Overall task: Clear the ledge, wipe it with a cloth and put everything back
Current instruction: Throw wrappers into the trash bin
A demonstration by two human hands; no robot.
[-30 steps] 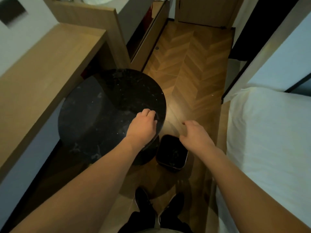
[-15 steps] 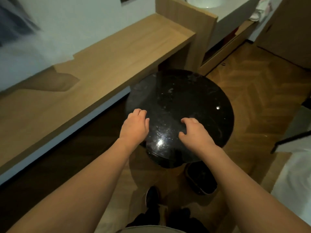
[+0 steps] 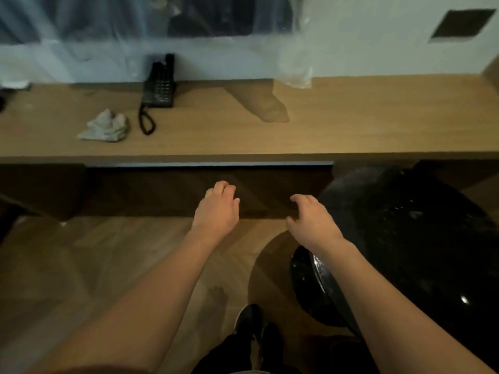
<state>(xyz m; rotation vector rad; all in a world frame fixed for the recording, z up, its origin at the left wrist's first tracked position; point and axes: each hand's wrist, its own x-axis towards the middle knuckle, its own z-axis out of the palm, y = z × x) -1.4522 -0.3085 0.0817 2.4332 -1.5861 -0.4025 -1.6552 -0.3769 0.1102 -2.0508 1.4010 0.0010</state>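
Observation:
A long wooden ledge (image 3: 324, 125) runs across the view under the wall. On its left part stands a black telephone (image 3: 159, 85) with a coiled cord, and a crumpled grey cloth (image 3: 105, 126) lies just left of the cord. My left hand (image 3: 217, 209) and my right hand (image 3: 313, 221) hang in front of the ledge, below its front edge, over the floor. Both hands have loosely curled fingers and hold nothing. Neither touches the ledge.
A round black marble table (image 3: 421, 238) stands at the right, close to my right forearm. Clear plastic sheeting (image 3: 291, 58) hangs on the wall above the ledge. A white scrap (image 3: 14, 84) lies at the ledge's far left. Wooden floor (image 3: 81, 265) spreads below.
My view has swung left from the black table to face the ledge. Both hands have left the table top and now hang empty before the ledge.

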